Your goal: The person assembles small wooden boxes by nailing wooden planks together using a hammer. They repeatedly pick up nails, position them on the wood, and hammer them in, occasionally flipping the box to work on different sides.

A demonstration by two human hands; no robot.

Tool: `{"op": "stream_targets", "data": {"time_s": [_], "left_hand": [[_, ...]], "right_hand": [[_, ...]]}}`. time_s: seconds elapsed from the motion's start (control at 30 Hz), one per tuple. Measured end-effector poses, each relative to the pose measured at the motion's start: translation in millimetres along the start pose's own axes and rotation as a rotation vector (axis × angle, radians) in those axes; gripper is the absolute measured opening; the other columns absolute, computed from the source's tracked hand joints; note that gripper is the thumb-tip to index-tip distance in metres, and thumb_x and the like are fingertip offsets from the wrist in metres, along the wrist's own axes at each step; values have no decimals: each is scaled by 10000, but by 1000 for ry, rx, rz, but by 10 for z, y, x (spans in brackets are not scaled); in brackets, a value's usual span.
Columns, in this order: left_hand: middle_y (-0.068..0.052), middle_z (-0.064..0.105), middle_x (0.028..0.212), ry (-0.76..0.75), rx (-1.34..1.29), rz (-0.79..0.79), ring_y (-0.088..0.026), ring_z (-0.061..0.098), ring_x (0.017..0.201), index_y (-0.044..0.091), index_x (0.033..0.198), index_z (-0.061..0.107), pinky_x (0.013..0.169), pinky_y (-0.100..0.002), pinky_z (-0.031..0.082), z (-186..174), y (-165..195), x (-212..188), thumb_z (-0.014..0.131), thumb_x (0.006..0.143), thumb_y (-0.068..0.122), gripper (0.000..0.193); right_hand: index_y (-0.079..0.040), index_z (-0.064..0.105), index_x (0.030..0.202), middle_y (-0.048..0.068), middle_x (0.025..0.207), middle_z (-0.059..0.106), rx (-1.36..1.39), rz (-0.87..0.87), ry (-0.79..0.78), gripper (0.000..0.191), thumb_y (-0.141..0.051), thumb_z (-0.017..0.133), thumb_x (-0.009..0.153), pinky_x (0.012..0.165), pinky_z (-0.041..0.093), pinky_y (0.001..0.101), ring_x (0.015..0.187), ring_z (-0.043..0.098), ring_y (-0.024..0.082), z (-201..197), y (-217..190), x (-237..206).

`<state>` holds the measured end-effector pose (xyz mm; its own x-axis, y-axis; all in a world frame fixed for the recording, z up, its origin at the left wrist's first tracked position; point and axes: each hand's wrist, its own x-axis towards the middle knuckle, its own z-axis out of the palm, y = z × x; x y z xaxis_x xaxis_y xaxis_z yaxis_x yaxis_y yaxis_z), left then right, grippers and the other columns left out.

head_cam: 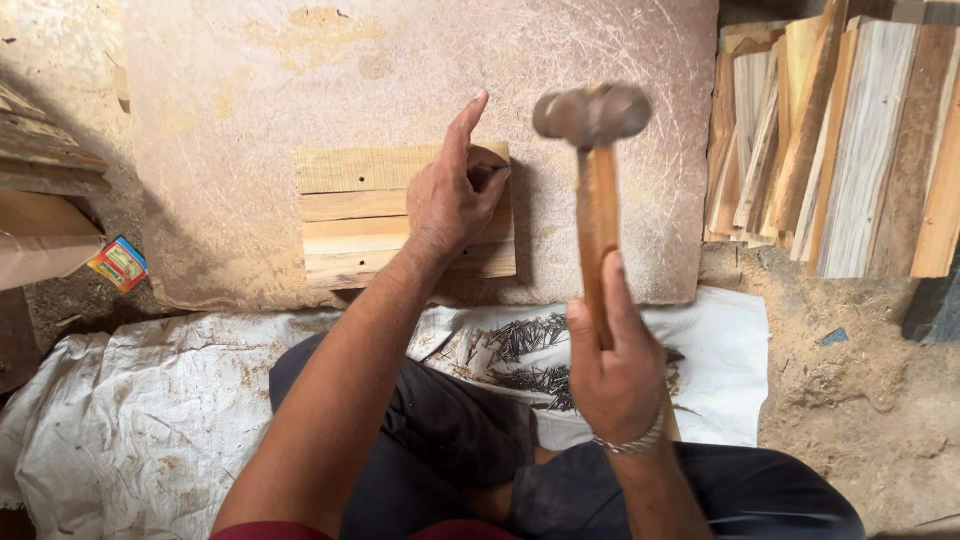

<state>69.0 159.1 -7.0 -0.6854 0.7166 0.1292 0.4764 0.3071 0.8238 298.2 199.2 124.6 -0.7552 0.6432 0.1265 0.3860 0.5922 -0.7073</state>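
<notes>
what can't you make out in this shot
Head view only:
- Nail under the left hand: fingers hide it.
- Hammer head: blurred.
- Right part of the wooden slats: covered by the left hand.
- Nail pile: partly hidden behind the right hand.
- Stacked planks: cut off by the frame's top and right edges.

Slats on board, nails nearer.

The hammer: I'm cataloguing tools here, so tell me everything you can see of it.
The hammer has a rounded, dull metal head, slightly blurred, on a worn brown wooden handle. It is raised above the stone slab, head pointing away from the person. The right hand wraps the lower handle, thumb lying along it. Nothing else touches it; the left hand rests apart on the wooden boards.
</notes>
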Motion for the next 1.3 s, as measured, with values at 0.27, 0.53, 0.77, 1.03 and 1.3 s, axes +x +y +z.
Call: {"op": "stream_targets", "data": {"time_s": [0.27,0.53,0.77,1.03,1.3], "left_hand": [[43,775,936,25,-23,-7,-137,761,787,199,1598,146,627,-287,606,68,-56,20,804,868,158,984],[-64,669,1048,49,-149,-138,-259,701,714,188,1508,255,589,-395,578,-89,65,31,570,841,69,747],[-90,688,1029,159,-153,-59,-373,686,816,166,1437,340,678,-505,529,-80,106,15,584,878,83,616],[-99,668,992,160,-190,-57,-370,689,787,152,1422,341,651,-502,525,-84,82,16,553,869,56,601],[-103,667,978,185,-159,-32,-383,686,809,150,1418,339,663,-509,523,-84,62,48,557,891,61,577]], "right_hand": [[-86,343,1615,222,1004,707,-45,440,-240,618,-210,519,1036,358,513,245,494,593,121,-15,25,108],[88,115,1590,108,764,658,204,-104,469,704,-156,538,1082,502,508,243,556,602,71,-170,-174,57],[-9,419,1576,356,1212,712,-176,-87,-112,596,-152,615,1031,788,615,409,991,739,363,196,116,117],[-131,232,1641,273,1172,716,-356,110,-94,604,-234,501,1111,784,633,342,947,737,304,350,159,-35],[-155,249,1651,178,1001,671,57,88,83,688,-191,570,1044,472,526,243,610,617,102,241,304,-251]]}}
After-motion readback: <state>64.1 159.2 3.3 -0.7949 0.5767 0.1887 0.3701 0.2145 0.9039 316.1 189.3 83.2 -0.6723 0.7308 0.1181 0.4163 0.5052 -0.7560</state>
